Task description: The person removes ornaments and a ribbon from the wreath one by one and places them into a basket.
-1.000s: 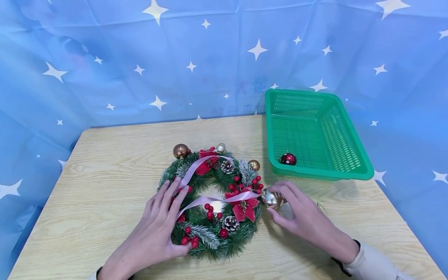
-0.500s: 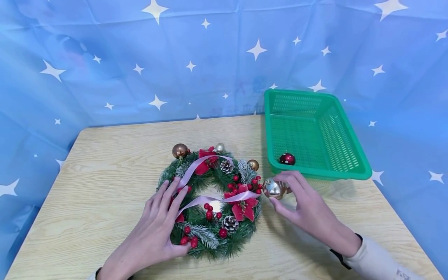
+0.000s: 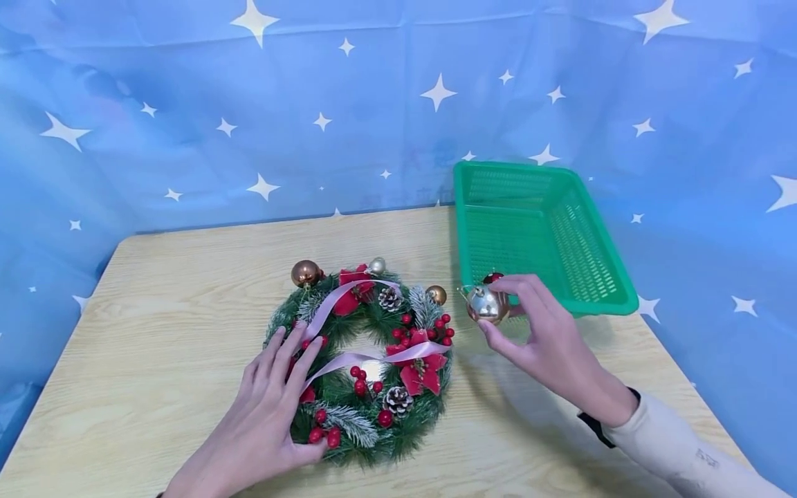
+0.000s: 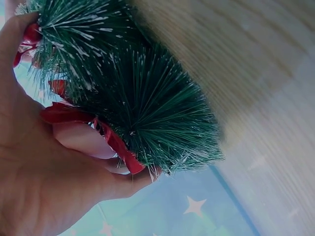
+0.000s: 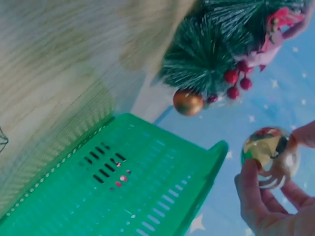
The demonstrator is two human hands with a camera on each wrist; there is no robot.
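My left hand [image 3: 257, 422] rests on the left side of a green Christmas wreath [image 3: 411, 429], its fingers spread over the needles and its thumb beside red berries [image 3: 326, 436]. A pink ribbon [image 3: 351, 358] runs across the wreath from near those fingers. With thumb and fingertips, my right hand [image 3: 554, 346] holds a shiny gold bauble [image 3: 488, 305] above the table, between the wreath and the green basket [image 3: 542, 303]. The right wrist view shows this bauble [image 5: 270, 152] apart from both. A red bauble [image 3: 493, 277] in the basket is mostly hidden behind the held one.
Bronze [image 3: 306, 273], silver [image 3: 377, 265] and gold [image 3: 436, 295] baubles sit along the wreath's outer edge. Red poinsettias [image 3: 422, 370] and pine cones [image 3: 397, 400] also dress it. Behind the wooden table [image 3: 156, 332] hangs a blue star-patterned cloth [image 3: 373, 104].
My right hand has lifted the gold bauble away from the wreath's right edge, up toward the basket. The left hand has stayed on the wreath, while the head view has shifted slightly.
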